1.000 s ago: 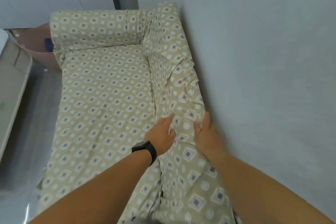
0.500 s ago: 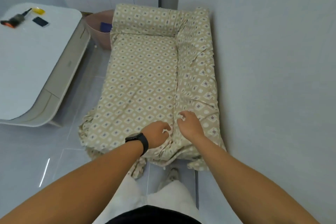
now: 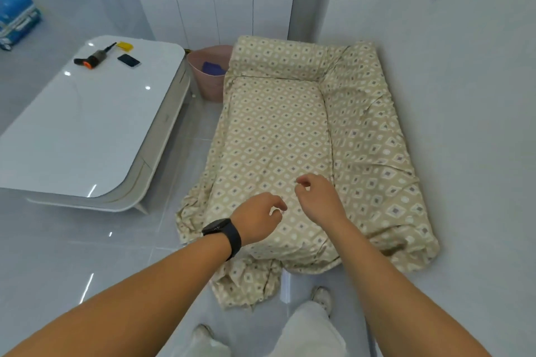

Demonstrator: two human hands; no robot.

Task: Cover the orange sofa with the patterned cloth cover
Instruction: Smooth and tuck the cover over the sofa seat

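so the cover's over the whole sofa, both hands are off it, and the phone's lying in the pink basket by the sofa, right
Not quite. The phone lies on the white table, not in the pink basket, which holds something dark blue; the head view shows it. The rest stands: the cover hides the sofa, and the left hand and right hand hold nothing.

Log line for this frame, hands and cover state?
left hand: loose, empty | right hand: loose, empty | patterned cover: draped over sofa, no orange visible

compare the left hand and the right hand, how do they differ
The left hand wears a black watch on its wrist; the right hand has a bare wrist. The left hand sits nearer the camera, the right hand farther up the patterned cover. Both hang over it with loosely curled fingers, holding nothing.
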